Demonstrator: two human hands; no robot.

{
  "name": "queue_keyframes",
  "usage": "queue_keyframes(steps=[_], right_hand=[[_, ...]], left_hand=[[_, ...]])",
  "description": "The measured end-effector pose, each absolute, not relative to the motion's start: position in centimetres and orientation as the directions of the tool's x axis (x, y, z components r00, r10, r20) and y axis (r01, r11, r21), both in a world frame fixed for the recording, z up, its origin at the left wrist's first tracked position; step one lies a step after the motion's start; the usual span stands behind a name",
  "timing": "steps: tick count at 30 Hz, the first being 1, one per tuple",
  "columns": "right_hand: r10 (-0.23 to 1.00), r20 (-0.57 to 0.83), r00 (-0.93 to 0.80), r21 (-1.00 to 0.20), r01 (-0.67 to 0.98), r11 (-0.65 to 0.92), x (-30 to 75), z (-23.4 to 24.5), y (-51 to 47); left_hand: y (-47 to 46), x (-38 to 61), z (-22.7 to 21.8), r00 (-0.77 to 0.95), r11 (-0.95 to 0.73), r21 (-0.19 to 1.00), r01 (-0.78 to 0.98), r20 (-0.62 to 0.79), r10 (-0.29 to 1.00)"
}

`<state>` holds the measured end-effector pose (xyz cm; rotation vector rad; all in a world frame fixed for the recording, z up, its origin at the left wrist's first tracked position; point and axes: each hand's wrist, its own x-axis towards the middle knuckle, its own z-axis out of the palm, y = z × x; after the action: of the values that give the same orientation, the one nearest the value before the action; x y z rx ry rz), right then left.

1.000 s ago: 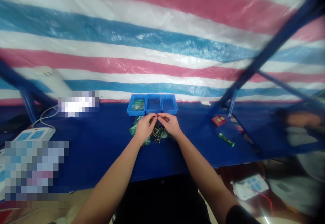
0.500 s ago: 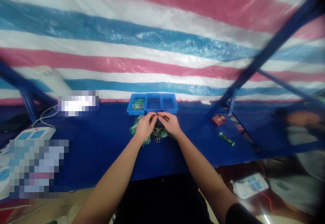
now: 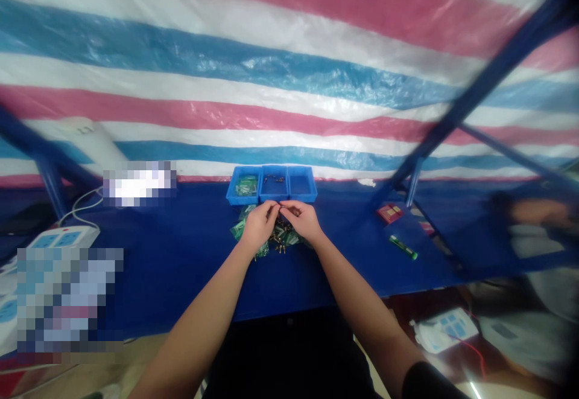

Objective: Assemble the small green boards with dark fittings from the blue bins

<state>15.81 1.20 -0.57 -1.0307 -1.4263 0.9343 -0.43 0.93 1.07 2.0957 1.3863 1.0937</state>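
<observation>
My left hand (image 3: 259,226) and my right hand (image 3: 304,220) meet fingertip to fingertip just in front of the blue bins. Both are closed in a pinch, and whatever sits between the fingertips is too small and too covered to name. Beneath them on the blue table lies a pile of green packets (image 3: 237,228) mixed with small brass-coloured and dark metal parts (image 3: 281,247). The left blue bin (image 3: 230,198) contains green and clear pieces. A few small metal parts lie in the middle blue bin (image 3: 274,195). No pieces show in the right blue bin (image 3: 302,189).
On the right of the table (image 3: 181,278) are a red box (image 3: 389,212) and a green tube-like packet (image 3: 402,247). A white power strip (image 3: 67,237) with cables stands at the left. Blue frame posts (image 3: 414,181) rise at both sides; another power strip (image 3: 446,329) sits lower right.
My fingertips have shifted very slightly against each other; the bright speck between them no longer shows. The bins and the pile look the same.
</observation>
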Motion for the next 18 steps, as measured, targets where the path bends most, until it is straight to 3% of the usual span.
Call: queue_keyframes(steps=[8, 18], right_hand=[[0.952, 0.305, -0.014, -0.948, 0.095, 0.305, 16.02, -0.26, 1.21], [0.953, 0.301, -0.045, -0.953, -0.056, 0.298, 15.81, -0.14, 1.05]], left_hand=[[0.81, -0.32, 1.27, 0.2, -0.459, 0.697, 0.551, 0.423, 0.884], [0.76, -0.44, 1.53, 0.244, -0.475, 0.66, 0.582, 0.415, 0.877]])
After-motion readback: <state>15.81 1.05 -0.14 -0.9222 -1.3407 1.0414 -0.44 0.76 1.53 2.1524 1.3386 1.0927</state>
